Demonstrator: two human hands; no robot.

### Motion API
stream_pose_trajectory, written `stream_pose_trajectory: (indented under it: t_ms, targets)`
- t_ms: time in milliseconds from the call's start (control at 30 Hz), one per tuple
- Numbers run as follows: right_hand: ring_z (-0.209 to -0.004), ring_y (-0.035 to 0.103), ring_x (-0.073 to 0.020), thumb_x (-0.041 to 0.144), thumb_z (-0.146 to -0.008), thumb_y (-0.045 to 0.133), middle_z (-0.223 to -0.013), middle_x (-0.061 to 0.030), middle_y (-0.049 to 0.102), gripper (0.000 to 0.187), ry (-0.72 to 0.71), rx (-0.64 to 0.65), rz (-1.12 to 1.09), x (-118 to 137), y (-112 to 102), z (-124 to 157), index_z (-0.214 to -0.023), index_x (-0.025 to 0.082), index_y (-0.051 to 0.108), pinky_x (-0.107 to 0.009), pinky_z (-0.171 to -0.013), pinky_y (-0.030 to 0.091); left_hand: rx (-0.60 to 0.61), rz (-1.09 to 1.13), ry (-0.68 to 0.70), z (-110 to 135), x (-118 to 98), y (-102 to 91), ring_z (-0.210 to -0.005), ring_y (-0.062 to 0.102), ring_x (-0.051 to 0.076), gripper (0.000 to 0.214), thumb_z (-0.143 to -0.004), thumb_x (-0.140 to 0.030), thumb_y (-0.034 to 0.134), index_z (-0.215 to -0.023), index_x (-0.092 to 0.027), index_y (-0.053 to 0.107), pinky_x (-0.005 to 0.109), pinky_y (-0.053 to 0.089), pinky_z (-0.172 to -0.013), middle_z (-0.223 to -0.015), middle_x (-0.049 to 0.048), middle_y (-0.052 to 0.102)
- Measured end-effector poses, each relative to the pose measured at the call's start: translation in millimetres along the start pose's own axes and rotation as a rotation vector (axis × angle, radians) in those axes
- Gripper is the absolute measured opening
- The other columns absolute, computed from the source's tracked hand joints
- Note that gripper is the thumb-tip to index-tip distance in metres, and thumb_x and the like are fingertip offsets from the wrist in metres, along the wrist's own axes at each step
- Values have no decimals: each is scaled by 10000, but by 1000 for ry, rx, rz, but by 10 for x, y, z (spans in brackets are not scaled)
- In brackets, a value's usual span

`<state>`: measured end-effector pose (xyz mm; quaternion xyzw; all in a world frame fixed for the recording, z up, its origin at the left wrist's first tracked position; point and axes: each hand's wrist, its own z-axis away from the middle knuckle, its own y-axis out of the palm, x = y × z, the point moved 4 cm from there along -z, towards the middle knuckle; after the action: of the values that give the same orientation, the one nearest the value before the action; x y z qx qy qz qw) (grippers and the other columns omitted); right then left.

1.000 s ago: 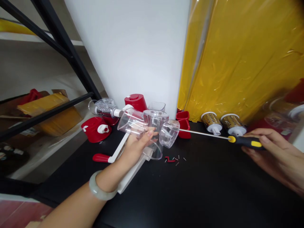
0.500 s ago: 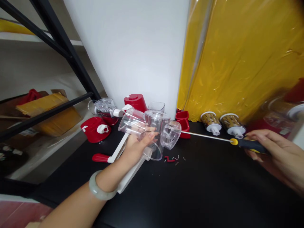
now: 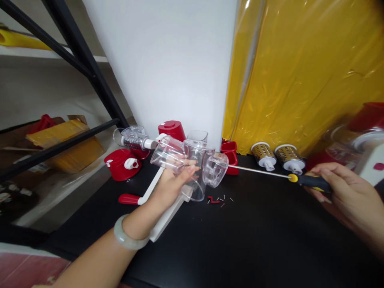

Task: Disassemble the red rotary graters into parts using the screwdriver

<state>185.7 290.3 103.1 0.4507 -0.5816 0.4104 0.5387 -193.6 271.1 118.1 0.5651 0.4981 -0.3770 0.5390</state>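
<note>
My left hand (image 3: 171,184), with a pale bangle (image 3: 127,236) at the wrist, is wrapped round a clear plastic grater housing (image 3: 192,158) and holds it above the black table. In my right hand (image 3: 345,192) is a screwdriver (image 3: 315,183) with a black and yellow handle. Its long shaft runs left, and the tip reaches the housing's round clear end; the exact contact is too small to make out. Below the housing lie a small red bent part (image 3: 214,200) and several screws (image 3: 222,205). A white crank with a red handle (image 3: 129,199) rests left of my hand.
Two metal grating drums (image 3: 263,155) stand by the yellow-wrapped panel (image 3: 303,80). Red bases (image 3: 122,165) and another clear grater (image 3: 134,138) are at the back left. Small red trays (image 3: 230,158) sit behind the housing. A black-framed shelf (image 3: 105,96) borders the left side.
The view has shifted slightly. Both hands keep their grips, and the screwdriver stays against the housing's end with hardly any visible movement.
</note>
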Motion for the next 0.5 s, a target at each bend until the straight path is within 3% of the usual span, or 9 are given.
stream_pose_trajectory:
  t_ms: [167,333,500]
  targets:
    - [-407,460,-97,465,-666,777,-514,20,523,352,-45,-62,18,89,13,22,-780,194,583,-182,-374,319,-9,24,-22,-5,-23,6,-951,729,235,523,-669,-494,878,-997,-193,604,323,619,-733,-1021,56,712]
    - [-393,459,-67,300,-633,688,-634,17,572,197,-91,-153,12,422,61,235,-742,175,583,-183,-355,314,-31,98,-48,44,-91,63,-936,731,226,475,-678,-469,878,-952,-201,598,304,618,-700,-978,39,726]
    - [-489,512,-80,298,-666,713,-748,5,585,204,-148,-297,-24,404,-213,489,-797,192,598,-193,-384,362,-42,118,-55,70,-231,52,-873,723,216,498,-659,-483,876,-961,-186,613,305,608,-656,-961,45,720]
